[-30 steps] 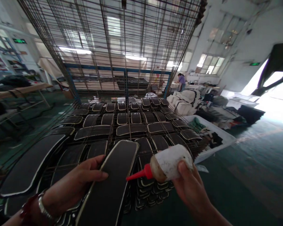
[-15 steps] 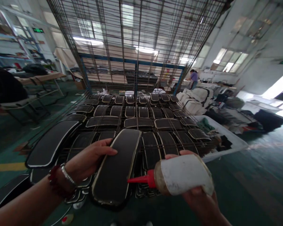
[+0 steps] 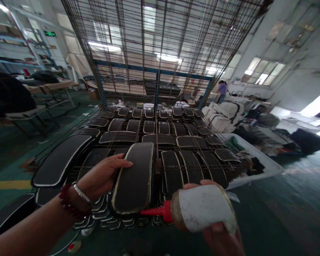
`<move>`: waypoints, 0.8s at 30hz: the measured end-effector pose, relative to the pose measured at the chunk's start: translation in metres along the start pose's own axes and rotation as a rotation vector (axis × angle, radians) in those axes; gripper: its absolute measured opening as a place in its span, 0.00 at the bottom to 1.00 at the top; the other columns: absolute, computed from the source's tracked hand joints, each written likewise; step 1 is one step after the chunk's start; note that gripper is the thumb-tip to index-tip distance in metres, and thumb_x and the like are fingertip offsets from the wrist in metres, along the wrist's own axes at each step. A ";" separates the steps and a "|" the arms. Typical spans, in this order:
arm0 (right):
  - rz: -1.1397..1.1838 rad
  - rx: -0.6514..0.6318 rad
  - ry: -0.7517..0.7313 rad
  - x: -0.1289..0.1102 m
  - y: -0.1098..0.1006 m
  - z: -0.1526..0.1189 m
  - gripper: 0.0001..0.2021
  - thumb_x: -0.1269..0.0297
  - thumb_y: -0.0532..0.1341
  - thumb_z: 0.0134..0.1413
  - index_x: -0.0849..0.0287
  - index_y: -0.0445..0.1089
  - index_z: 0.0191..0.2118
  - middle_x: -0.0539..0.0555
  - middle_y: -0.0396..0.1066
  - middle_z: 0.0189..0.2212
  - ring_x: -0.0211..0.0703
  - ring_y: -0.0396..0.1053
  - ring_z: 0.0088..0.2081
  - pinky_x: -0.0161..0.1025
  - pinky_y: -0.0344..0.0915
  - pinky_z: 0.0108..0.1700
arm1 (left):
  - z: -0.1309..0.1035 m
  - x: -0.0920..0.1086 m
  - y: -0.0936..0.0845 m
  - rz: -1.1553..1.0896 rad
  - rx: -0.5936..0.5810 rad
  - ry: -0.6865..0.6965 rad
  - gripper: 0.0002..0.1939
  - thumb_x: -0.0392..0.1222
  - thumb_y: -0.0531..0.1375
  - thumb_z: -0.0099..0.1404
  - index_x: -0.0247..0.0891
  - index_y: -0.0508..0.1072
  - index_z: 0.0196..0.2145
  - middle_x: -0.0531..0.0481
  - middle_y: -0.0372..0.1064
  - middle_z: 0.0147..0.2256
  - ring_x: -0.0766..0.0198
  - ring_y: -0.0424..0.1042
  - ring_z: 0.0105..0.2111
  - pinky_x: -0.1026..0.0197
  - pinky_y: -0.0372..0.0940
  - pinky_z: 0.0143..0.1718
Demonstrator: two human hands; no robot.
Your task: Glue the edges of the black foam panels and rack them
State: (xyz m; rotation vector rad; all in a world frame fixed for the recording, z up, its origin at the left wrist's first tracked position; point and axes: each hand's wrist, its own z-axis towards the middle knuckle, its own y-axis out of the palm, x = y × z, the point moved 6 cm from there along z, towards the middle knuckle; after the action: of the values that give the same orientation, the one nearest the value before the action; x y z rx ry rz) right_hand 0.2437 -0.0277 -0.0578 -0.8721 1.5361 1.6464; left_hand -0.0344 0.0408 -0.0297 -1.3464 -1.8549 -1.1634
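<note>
A dark panel with rounded corners and a pale glue-like line round its edge (image 3: 134,181) is gripped at its upper left side by my left hand (image 3: 104,176), thumb on its face. My right hand (image 3: 221,231) is wrapped round a bottle with a whitish label (image 3: 205,208) and a red nozzle (image 3: 160,211). The bottle lies sideways, its nozzle tip at the panel's lower right corner. Behind the held panel, many similar dark panels (image 3: 172,172) rest in rows on a wire rack (image 3: 158,138).
Raised wire grids (image 3: 160,39) stand over the rack. A white bin (image 3: 266,167) with scraps is on the right, near piled white bags (image 3: 224,115). A person in purple (image 3: 222,90) stands far back. A table (image 3: 50,87) is at the left. Another bottle (image 3: 74,246) sits low at the left.
The nozzle tip has moved from the panel's right edge down to its lower right corner. The held panel is now more upright and slightly higher.
</note>
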 end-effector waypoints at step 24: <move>0.010 -0.087 -0.240 -0.008 0.018 0.081 0.19 0.57 0.79 0.54 0.56 0.77 0.47 0.53 0.74 0.38 0.43 0.71 0.37 0.32 0.71 0.40 | -0.005 -0.037 0.027 -0.032 -0.029 -0.113 0.28 0.29 0.59 0.61 0.37 0.68 0.59 0.42 0.82 0.40 0.50 0.83 0.35 0.49 0.77 0.40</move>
State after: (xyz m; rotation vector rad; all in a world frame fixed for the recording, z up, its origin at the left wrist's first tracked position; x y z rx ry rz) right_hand 0.2323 0.0524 -0.0364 -0.6834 1.3152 1.7664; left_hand 0.0031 0.0233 -0.0492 -1.4299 -1.9522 -1.1557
